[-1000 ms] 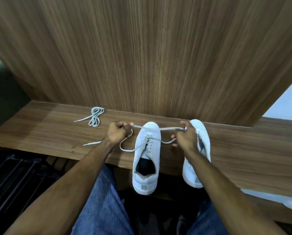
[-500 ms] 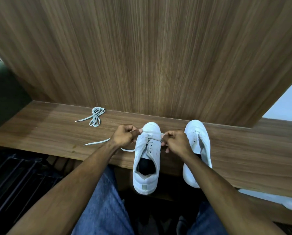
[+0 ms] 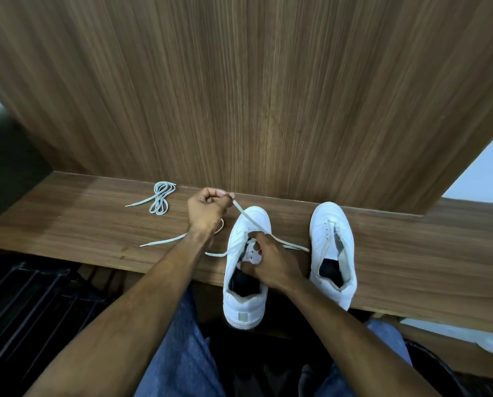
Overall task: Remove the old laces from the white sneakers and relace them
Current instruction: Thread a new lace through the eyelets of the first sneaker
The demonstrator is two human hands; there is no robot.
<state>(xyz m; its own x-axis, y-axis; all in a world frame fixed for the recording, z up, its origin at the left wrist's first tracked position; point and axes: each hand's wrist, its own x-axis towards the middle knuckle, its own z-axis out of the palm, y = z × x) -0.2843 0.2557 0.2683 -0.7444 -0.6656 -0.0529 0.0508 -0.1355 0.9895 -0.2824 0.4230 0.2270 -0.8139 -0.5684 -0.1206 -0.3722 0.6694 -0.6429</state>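
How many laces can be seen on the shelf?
2. One lace lies coiled at the left. The other lace runs through the left sneaker, pulled by the left hand. The right sneaker shows none; some may be hidden.

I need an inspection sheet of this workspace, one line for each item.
Surface: wooden shelf, bare at the right.
Job's things: left sneaker partly laced, lace pulled up; right sneaker unlaced.
Clutter: bundled spare lace at the far left.
Hands: left hand pinches the lace; right hand grips the left sneaker's tongue area.
Cables: nothing seen.
Surroundings: wood panel wall; dark rack below left.
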